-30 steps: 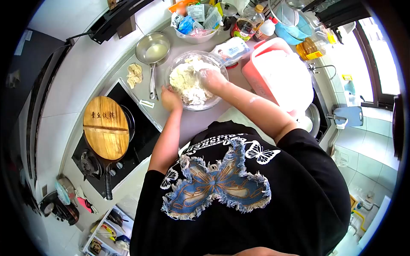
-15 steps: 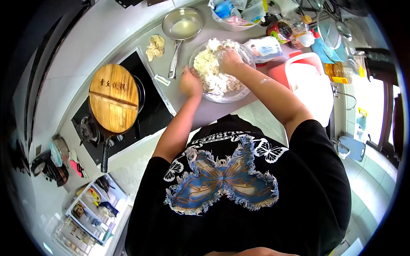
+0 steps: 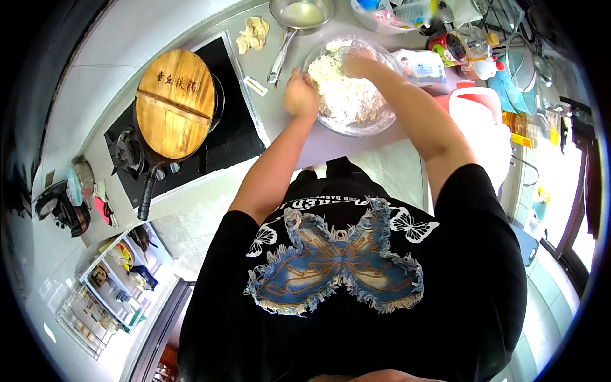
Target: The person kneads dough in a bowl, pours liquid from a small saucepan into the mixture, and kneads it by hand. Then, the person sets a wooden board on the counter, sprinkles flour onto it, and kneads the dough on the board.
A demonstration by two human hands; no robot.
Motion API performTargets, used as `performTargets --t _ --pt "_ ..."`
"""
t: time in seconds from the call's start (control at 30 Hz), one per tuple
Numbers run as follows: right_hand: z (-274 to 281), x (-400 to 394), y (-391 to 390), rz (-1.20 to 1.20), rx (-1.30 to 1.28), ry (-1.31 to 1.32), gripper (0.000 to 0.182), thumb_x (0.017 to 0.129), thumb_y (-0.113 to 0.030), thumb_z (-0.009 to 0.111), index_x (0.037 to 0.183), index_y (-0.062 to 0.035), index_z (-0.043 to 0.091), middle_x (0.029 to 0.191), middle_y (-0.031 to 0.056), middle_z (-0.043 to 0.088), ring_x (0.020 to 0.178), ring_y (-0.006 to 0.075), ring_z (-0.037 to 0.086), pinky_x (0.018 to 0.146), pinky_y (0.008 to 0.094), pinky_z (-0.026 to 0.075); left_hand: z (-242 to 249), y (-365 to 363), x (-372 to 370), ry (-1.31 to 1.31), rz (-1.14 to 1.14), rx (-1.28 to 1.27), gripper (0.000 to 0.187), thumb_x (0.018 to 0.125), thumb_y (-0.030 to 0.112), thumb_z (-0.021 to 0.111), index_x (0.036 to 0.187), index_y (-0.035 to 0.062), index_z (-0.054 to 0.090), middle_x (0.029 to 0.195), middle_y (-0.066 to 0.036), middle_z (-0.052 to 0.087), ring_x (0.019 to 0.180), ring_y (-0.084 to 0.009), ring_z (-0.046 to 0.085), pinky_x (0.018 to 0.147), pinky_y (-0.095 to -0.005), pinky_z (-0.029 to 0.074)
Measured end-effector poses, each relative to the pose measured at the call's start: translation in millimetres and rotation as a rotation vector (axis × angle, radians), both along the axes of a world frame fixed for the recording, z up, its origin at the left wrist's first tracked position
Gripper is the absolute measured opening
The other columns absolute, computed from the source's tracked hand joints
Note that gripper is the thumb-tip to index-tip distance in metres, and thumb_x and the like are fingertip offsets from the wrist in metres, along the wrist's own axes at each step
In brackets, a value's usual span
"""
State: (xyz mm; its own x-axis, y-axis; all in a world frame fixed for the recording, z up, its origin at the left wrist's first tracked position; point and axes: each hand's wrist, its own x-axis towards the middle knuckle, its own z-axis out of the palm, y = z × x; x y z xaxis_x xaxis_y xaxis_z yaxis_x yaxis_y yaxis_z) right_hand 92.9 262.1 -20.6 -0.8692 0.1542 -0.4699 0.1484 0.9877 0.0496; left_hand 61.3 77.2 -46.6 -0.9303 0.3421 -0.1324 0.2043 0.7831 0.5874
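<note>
Here's the right hand (image 3: pixel 361 65) down inside the bowl (image 3: pixel 380 125), working the dough (image 3: pixel 347 95), while the left hand (image 3: pixel 301 94) braces the bowl's left side! Doing this well, I'd say, calls for a firm brace on that left side, so each push goes into the dough and doesn't skid the bowl over the surface (image 3: pixel 332 146). Scoop from the bowl's wall, fold inward, press down, and give the bowl small turns so the loose, floury near side gets drawn into the clumpier part at the left. Too hard a shove could tip crumbs over the rim.

And where's the dough? Right under the right hand, inside the bowl, spreading out from it to the left and toward the person. The right hand's fingers are lost in glare and dough, so I can't tell whether they're spread or pinching. The left hand is curled at the bowl's rim, its fingertips hidden, so I can't call a pinch there either.

Around the bowl: the pan (image 3: pixel 303 14) sits beyond it to the left, the wipes (image 3: pixel 420 65) just beside its right side, the tub (image 3: pixel 448 100) farther right.
</note>
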Motion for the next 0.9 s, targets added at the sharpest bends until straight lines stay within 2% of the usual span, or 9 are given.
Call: performTargets --t 0.07,0.23,0.33,0.5,0.6,0.7,0.73,0.83,0.9 --pt "13.6 21.2 -9.7 -0.007 0.056 -0.025 0.026 0.078 -0.026 0.054 0.091 -0.0109 0.071 0.096 0.0097 0.068 0.089 0.0251 0.066 0.073 0.0379 0.052 -5.5 -0.9 1.6 0.087 0.007 0.074 0.031 0.09 0.024 0.051 0.115 0.0072 0.054 0.096 -0.017 0.065 0.085 -0.036 0.063 0.07 -0.0456 0.05" --pt "53.7 73.4 -38.1 -0.002 0.189 -0.056 0.023 0.078 -0.029 0.057 0.088 -0.0132 0.071 0.09 0.0076 0.069 0.085 0.0211 0.066 0.071 0.0348 0.051 1.6 1.8 -0.9 0.059 -0.004 0.063 0.03 0.089 0.023 0.051 0.115 0.0069 0.055 0.096 -0.017 0.065 0.085 -0.0352 0.063 0.07 -0.045 0.05" --pt "41.7 86.9 -46.1 0.123 0.163 -0.058 0.021 0.079 -0.02 0.054 0.089 -0.0115 0.071 0.091 0.0078 0.069 0.085 0.0202 0.066 0.071 0.0343 0.051 -0.7 2.2 -2.6 0.065 -0.025 0.086 0.029 0.09 0.022 0.05 0.114 0.007 0.055 0.096 -0.017 0.064 0.085 -0.0353 0.063 0.07 -0.0449 0.05" --pt "5.0 75.3 -65.5 0.077 0.024 -0.025 0.018 0.074 -0.016 0.057 0.083 -0.0087 0.07 0.083 0.0102 0.068 0.08 0.0245 0.066 0.069 0.0351 0.051 -10.2 4.2 -4.9 0.132 -0.053 0.101 0.028 0.09 0.022 0.05 0.113 0.0069 0.055 0.096 -0.017 0.064 0.084 -0.0355 0.063 0.07 -0.0445 0.05" --pt "-1.2 65.8 -72.5 0.284 0.151 -0.201 0.018 0.077 -0.015 0.055 0.083 -0.0079 0.07 0.083 0.0113 0.069 0.079 0.0251 0.066 0.068 0.0363 0.051 -9.8 4.5 -2.5 0.122 -0.047 0.139 0.028 0.091 0.022 0.049 0.114 0.007 0.055 0.096 -0.017 0.064 0.085 -0.0353 0.063 0.071 -0.0443 0.05" --pt "-27.3 65.0 -66.6 0.214 0.163 -0.127 0.018 0.078 -0.015 0.057 0.085 -0.0076 0.071 0.084 0.0108 0.069 0.079 0.025 0.066 0.068 0.0362 0.051 -18.0 3.1 -4.7 0.157 -0.07 0.132 0.029 0.091 0.022 0.049 0.115 0.0062 0.055 0.096 -0.017 0.064 0.085 -0.035 0.063 0.071 -0.0443 0.05" --pt "-38.4 62.8 -65.0 0.037 0.119 -0.115 0.019 0.079 -0.018 0.056 0.087 -0.0083 0.071 0.083 0.0102 0.069 0.08 0.0252 0.066 0.068 0.0355 0.051 -22.8 2.7 -4.5 0.16 -0.065 0.167 0.029 0.091 0.022 0.049 0.115 0.0054 0.054 0.096 -0.017 0.064 0.086 -0.035 0.063 0.07 -0.0442 0.05" --pt "-58.9 45.4 -58.2 -0.018 0.174 -0.197 0.02 0.081 -0.021 0.055 0.085 -0.0107 0.072 0.083 0.0092 0.069 0.08 0.0239 0.066 0.066 0.0345 0.051 -21.8 9.9 -5.7 0.158 -0.04 0.18 0.03 0.091 0.022 0.049 0.115 0.004 0.054 0.097 -0.018 0.064 0.086 -0.0349 0.062 0.071 -0.0441 0.05" --pt "-62.5 47.7 -54.3 0.02 0.152 -0.144 0.018 0.079 -0.021 0.057 0.082 -0.0121 0.072 0.083 0.0078 0.069 0.08 0.0226 0.066 0.067 0.034 0.051 -13.9 5.8 -2.0 0.151 -0.032 0.155 0.03 0.091 0.021 0.049 0.115 0.0034 0.054 0.097 -0.018 0.064 0.087 -0.0348 0.062 0.071 -0.044 0.05"
